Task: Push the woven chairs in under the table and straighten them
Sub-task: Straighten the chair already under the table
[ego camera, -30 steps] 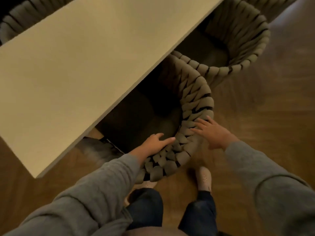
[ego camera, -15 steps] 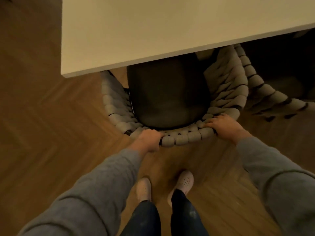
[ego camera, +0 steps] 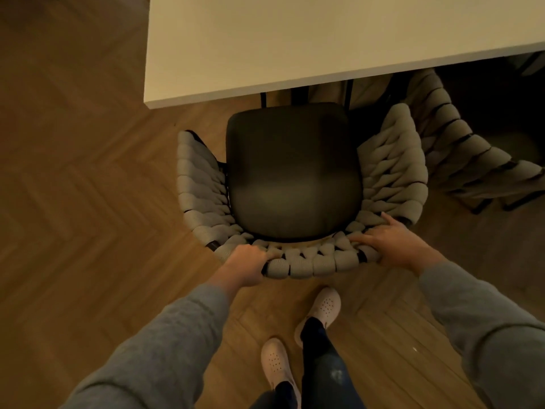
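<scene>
A woven chair (ego camera: 200, 184) with a dark seat cushion stands in front of me, almost all of its seat out from under the pale table (ego camera: 295, 39). My left hand (ego camera: 246, 268) grips the left part of the woven backrest rim, fingers curled over it. My right hand (ego camera: 392, 246) rests on the right part of the rim with fingers spread along the weave. A second woven chair (ego camera: 460, 160) stands to the right, partly under the table and close beside the first chair's armrest.
Herringbone wooden floor (ego camera: 88, 202) spreads to the left and behind the chair. My feet in pale shoes (ego camera: 321, 311) stand just behind the backrest. The table's near left corner (ego camera: 147, 103) juts out above the floor.
The chair now sits farther out from the table edge with its whole seat exposed. Both hands keep their places on the backrest rim, and the view has turned square to the chair.
</scene>
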